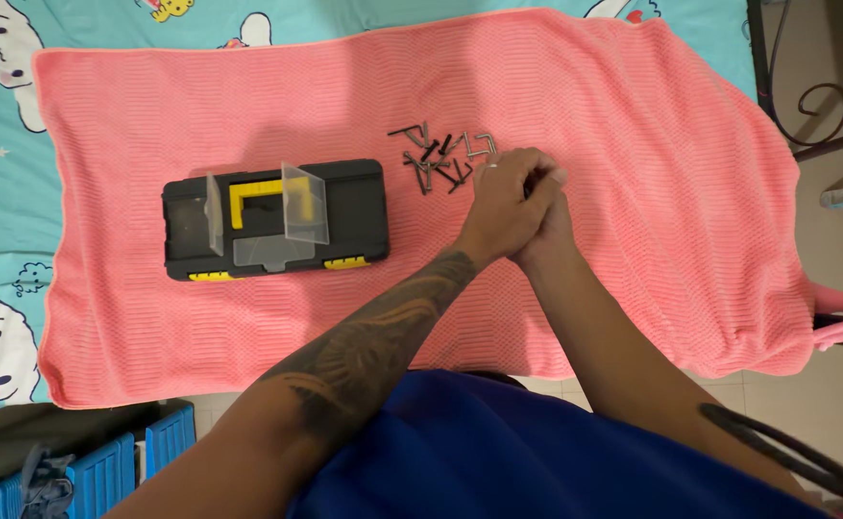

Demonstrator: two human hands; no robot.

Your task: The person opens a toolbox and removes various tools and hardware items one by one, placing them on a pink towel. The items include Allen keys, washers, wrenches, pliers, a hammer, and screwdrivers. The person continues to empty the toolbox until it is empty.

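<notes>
**Listener:** So, where are the hands?

**Describer:** Both meet near the middle of a pink towel [633,144] spread over a bed with a turquoise cartoon-print sheet [85,24]. The left hand [503,202], on a tattooed forearm, lies over the right hand [548,216], and the two are pressed together.

**Listener:** Are the fingers holding anything?

**Describer:** The left fingers [527,165] are curled in, narrow. Whether they grip something I cannot tell, because the hands cover each other. The right fingers are mostly hidden under the left hand, so their state is unclear too.

**Listener:** What lies closest to them?

**Describer:** A small loose pile of dark hex keys [438,154], L-shaped metal pieces, sits on the towel just beyond the knuckles, touching or nearly touching the left hand's far edge.

**Listener:** Anything else?

**Describer:** A black toolbox [364,207] with yellow latches and a yellow handle lies flat on the towel, to the left of the hands and apart from them. Two clear lids [304,204] on its top stand raised. Blue plastic crates [104,471] show at the lower left, beside the bed.
</notes>
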